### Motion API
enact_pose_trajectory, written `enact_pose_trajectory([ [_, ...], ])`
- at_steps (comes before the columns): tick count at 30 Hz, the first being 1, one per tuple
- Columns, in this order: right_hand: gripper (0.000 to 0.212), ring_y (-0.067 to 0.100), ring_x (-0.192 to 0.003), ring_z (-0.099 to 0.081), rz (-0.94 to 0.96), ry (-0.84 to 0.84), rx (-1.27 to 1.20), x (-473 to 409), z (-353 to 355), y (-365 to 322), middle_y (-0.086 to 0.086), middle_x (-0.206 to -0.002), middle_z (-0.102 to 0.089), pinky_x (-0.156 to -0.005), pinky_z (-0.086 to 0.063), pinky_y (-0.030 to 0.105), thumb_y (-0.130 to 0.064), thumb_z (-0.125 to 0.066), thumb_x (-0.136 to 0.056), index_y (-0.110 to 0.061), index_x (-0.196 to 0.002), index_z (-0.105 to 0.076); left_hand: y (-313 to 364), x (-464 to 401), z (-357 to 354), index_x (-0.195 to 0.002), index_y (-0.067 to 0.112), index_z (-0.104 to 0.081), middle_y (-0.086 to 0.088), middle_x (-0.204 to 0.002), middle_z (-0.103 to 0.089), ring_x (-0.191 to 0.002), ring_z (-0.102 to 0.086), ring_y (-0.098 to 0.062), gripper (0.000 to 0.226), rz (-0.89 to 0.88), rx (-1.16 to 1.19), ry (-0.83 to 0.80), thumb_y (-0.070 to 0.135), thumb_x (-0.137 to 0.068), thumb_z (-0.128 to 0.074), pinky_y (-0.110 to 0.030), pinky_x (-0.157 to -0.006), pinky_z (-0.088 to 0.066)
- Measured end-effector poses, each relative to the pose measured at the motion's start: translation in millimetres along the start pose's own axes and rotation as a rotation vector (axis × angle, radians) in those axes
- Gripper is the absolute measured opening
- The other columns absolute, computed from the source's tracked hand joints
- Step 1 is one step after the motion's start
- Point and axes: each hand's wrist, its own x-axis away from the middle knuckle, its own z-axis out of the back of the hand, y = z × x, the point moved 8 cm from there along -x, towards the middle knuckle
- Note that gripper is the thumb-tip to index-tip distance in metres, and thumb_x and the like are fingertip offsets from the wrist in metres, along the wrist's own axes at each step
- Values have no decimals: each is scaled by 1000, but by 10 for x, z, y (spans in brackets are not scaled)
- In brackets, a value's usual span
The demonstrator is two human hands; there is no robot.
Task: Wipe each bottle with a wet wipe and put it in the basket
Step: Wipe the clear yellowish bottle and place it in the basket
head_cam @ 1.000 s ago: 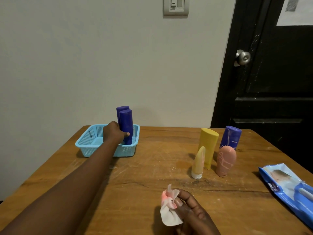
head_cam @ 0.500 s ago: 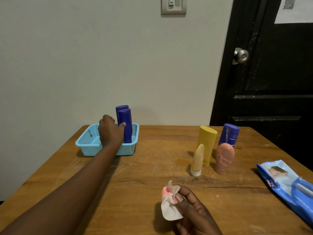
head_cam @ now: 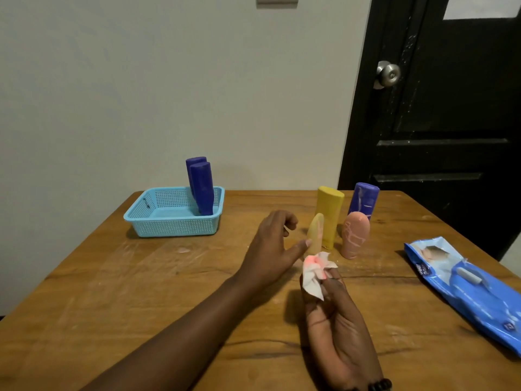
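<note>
On the wooden tabletop, your empty, loose left hand could bump the small yellow bottle over, while your right hand pinches the wet wipe.

Two bare hands above the table

The left hand is stretched forward on a long bare arm, fingers loosely curled, thumb pointing right, holding nothing. The right hand is nearer, palm turned left, fingertips pinching a crumpled wipe.

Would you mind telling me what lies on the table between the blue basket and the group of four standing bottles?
In the head view, only the left hand hovers there, open and reaching toward the small yellow bottle; the wooden table beside the blue basket is otherwise bare.
</note>
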Motion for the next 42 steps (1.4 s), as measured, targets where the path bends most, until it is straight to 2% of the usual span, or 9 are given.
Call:
enact_pose_trajectory([
  [3,89,21,-111,-66,53,37,-89,22,48,-83,16,-122,-67,-93,-50,32,-5,-98,-25,-1,-110,-72,-43,-51,-206,-120,24,-46,6,-124,-51,-110,-49,-13,58,83,-43,-44,48,-79,-78,-31,-87,-50],
  [5,75,19,-109,-67,74,65,-118,50,61,-117,14,-123,-67,-90,-52,28,-1,-89,-49,-1,-120,-65,-68,-85,-304,-126,22,-45,2,-132,-50,-118,-49,-16,67,150,-37,-80,48,-75,-81,-35,-92,-51],
  [9,35,19,-97,-71,59,137,-142,119,43,-122,14,-114,-71,-71,-59,23,0,-56,-83,-4,-117,-64,-168,-53,-462,-122,26,-48,3,-135,-50,-118,-52,-16,57,344,246,-168,26,-77,-84,-16,-69,-54],
  [14,28,18,-93,-72,54,160,-139,145,24,-148,12,-110,-72,-64,-58,21,0,-53,-89,-5,-114,-66,-348,-46,-591,-116,31,-58,-2,-131,-58,-119,-59,-25,48,466,592,-236,11,-79,-81,-44,-85,-61],
  [24,39,16,-96,-71,129,121,-65,112,36,-228,13,-113,-71,-74,-58,21,-2,-59,-76,-9,-114,-64,-142,212,-248,-133,28,-58,1,-124,-69,-117,-64,-26,65,536,828,-162,40,-74,-83,-48,-90,-57],
  [28,34,18,-99,-71,118,42,6,138,-50,-212,13,-114,-71,-74,-58,24,0,-56,-85,-12,-115,-64,-39,540,-8,-132,19,-60,-12,-118,-71,-111,-65,-30,75,573,1048,-114,40,-65,-86,-46,-93,-53],
  [34,27,34,-107,-63,130,-47,302,217,-186,-145,25,-122,-63,-97,-47,51,-6,-60,-85,-10,-112,-64,154,882,246,-132,2,-56,-26,-131,-61,-125,-59,-35,95,472,1426,-124,38,-54,-95,-48,-110,-43],
  [37,21,31,-96,-66,203,-84,522,292,-345,-195,17,-109,-69,-82,-55,42,-12,-66,-83,-12,-104,-67,125,954,312,-120,4,-71,-25,-124,-66,-115,-66,-32,79,450,1496,-131,41,-55,-94,-44,-105,-49],
  [42,17,7,-101,-63,632,-257,1198,452,-926,-375,-11,-103,-68,-82,-55,24,-10,-66,-90,-21,-103,-68,4,943,369,-113,10,-75,-20,-125,-68,-106,-70,-28,75,461,1445,-83,51,-53,-92,-44,-99,-53],
])
